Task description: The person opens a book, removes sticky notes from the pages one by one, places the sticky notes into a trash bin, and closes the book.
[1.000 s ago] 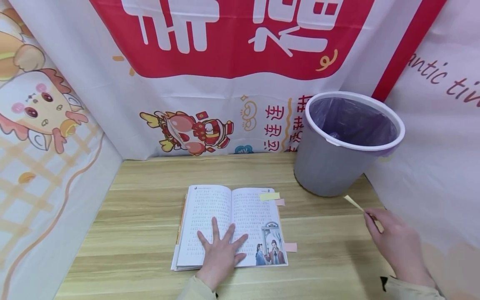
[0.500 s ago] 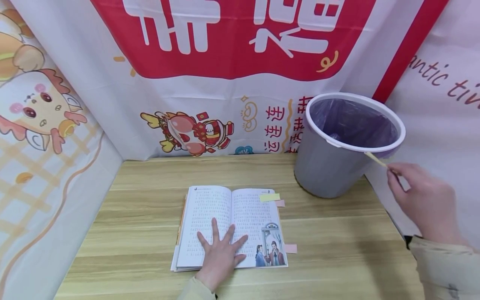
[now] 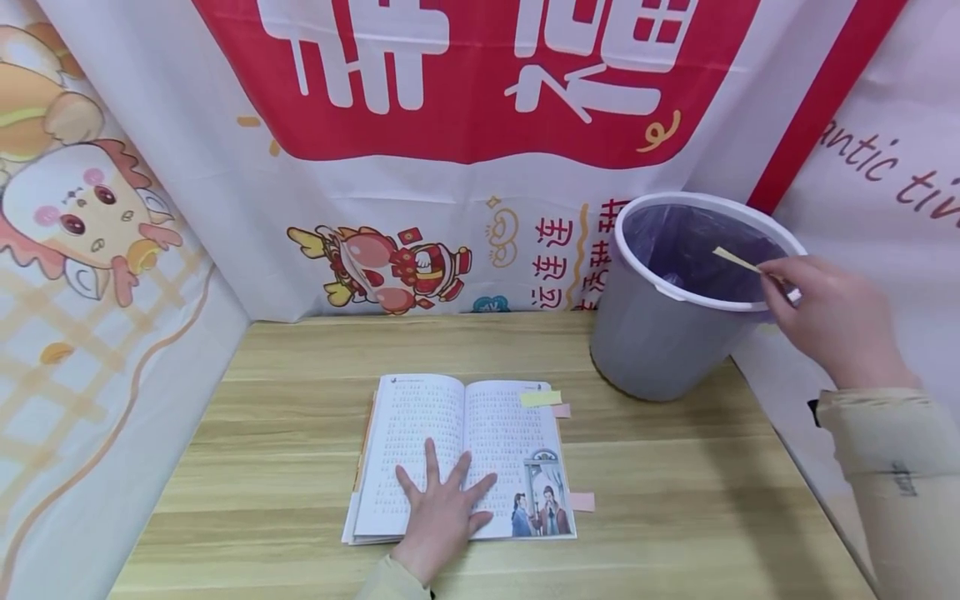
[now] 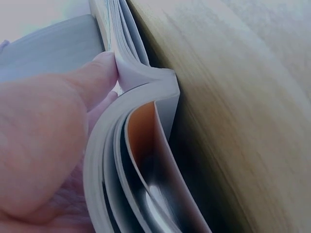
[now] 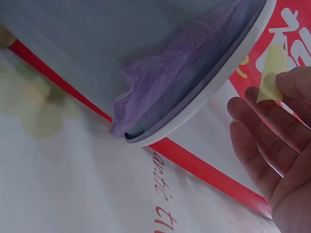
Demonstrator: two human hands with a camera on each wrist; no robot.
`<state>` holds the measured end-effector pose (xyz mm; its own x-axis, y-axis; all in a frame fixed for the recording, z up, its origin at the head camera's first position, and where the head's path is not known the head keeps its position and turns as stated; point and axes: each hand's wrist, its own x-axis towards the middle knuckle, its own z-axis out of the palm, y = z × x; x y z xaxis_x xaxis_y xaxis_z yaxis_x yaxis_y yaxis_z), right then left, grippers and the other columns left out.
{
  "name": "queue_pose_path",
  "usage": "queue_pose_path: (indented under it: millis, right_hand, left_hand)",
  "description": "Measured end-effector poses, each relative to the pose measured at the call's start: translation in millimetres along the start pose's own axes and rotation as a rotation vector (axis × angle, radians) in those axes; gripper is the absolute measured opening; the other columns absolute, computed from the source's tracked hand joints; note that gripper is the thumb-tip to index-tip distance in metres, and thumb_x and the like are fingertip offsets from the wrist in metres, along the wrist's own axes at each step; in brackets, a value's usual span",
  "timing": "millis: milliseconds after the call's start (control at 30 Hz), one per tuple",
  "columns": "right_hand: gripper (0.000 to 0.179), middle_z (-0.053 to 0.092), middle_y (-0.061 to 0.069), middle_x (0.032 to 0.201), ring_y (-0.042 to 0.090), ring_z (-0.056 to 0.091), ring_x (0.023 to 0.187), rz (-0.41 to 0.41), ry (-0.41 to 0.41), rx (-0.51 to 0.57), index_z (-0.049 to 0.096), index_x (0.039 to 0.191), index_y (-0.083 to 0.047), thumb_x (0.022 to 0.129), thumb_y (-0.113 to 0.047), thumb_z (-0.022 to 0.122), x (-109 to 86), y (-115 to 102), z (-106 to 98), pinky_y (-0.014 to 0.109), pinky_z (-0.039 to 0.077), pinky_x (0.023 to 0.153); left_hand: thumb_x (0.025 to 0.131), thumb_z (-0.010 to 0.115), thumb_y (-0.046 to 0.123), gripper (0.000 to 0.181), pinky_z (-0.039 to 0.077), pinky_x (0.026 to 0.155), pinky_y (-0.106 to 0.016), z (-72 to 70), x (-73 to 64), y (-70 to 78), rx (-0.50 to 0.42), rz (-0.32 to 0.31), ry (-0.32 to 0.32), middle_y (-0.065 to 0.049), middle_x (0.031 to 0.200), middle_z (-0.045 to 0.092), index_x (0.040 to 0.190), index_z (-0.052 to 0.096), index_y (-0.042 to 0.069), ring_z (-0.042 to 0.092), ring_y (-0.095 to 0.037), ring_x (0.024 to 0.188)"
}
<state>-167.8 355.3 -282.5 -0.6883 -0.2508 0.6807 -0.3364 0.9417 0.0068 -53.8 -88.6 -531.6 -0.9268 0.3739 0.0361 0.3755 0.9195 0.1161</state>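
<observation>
With the left hand spread on the open book, the right hand pinches a yellow strip at the bin's mouth, where stickiness could make it cling.

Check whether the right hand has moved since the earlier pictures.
Yes, upward: against the grey wastebasket in the head view, the right hand has gone from below and right of the base up to the rim.

1. You had a wood-grain tabletop below you.
2. You faced a white cloth backdrop bearing a red panel and a cartoon figure.
3. Left of you hung a cartoon-printed sheet; right, a brown-lettered sheet.
</observation>
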Motion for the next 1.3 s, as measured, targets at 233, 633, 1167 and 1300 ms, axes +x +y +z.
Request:
queue_pose_path:
  millis: [233,633,1167,1300]
  right_hand:
    - [0.025,0.067,0.028,0.097,0.043,0.061,0.084,0.139,-0.267,-0.026,0.071,0.112,0.000,0.089,-0.010,0.069,24.6,5,7,0.059,0.050,0.071]
    - [0.026,0.070,0.025,0.096,0.042,0.060,0.087,0.165,-0.448,-0.025,0.072,0.111,0.001,0.091,-0.015,0.066,52.1,4,36,0.059,0.051,0.075]
    - [0.028,0.070,0.027,0.096,0.048,0.061,0.092,0.151,-0.577,0.002,0.071,0.109,0.005,0.094,-0.016,0.062,64.0,12,60,0.063,0.048,0.086]
    - [0.030,0.069,0.029,0.100,0.050,0.060,0.097,0.179,-0.609,0.007,0.070,0.112,0.006,0.095,-0.018,0.063,64.2,11,60,0.065,0.045,0.091]
  left_hand:
    - [0.087,0.061,0.059,0.051,0.002,0.087,-0.091,3.2,0.0,0.1,0.003,-0.002,-0.005,-0.007,0.152,0.044,0.135,0.059,0.043,0.005,-0.063,0.139]
    - [0.087,0.061,0.059,0.051,0.001,0.087,-0.091,4.0,-1.0,-1.4,-0.023,-0.002,-0.006,-0.008,0.151,0.045,0.136,0.059,0.042,0.005,-0.063,0.139]
    - [0.088,0.062,0.058,0.050,0.004,0.087,-0.091,0.5,-1.9,-1.9,-0.023,0.008,0.005,-0.008,0.150,0.046,0.135,0.060,0.041,0.007,-0.064,0.138]
    - [0.087,0.062,0.058,0.051,0.004,0.087,-0.091,1.5,-1.9,-3.1,-0.025,0.009,0.008,-0.008,0.150,0.046,0.135,0.060,0.041,0.007,-0.064,0.138]
